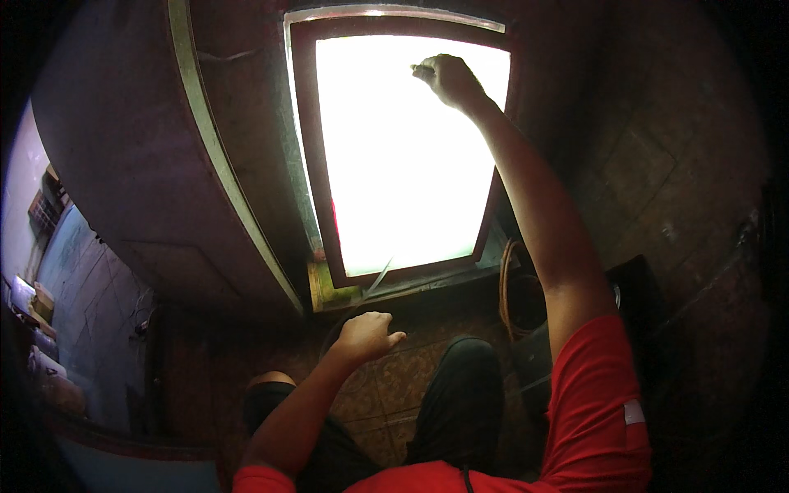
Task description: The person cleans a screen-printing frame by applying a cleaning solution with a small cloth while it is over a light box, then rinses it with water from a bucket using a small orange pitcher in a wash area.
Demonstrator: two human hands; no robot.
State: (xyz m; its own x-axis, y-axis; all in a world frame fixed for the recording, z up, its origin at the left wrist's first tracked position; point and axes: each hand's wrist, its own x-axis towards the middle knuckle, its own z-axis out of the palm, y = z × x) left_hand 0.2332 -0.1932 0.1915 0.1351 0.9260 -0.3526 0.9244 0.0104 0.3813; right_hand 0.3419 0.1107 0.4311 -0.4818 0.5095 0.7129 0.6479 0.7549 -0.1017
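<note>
A framed screen [299, 107] stands in front of me, its dark frame around a panel glowing bright white. My right hand [448, 78] is raised across the panel's upper part. Its fingers are pinched together; a small dark shape shows at their tips, too little to name. Below the frame's lower edge, my left hand [367, 337] hovers over my knees, fingers curled and thumb sticking out. Whatever lies inside that curl is hidden. A thin pale strip or tube [378, 279] runs from the panel's lower edge down toward this hand; I cannot tell whether they touch.
A yellowish container [323, 287] sits at the frame's lower left corner. Coiled orange-brown hose [505, 292] hangs at its lower right. A dark wall panel with a pale edge strip [215, 140] rises on the left. Patterned tiles [403, 382] lie beneath my knees.
</note>
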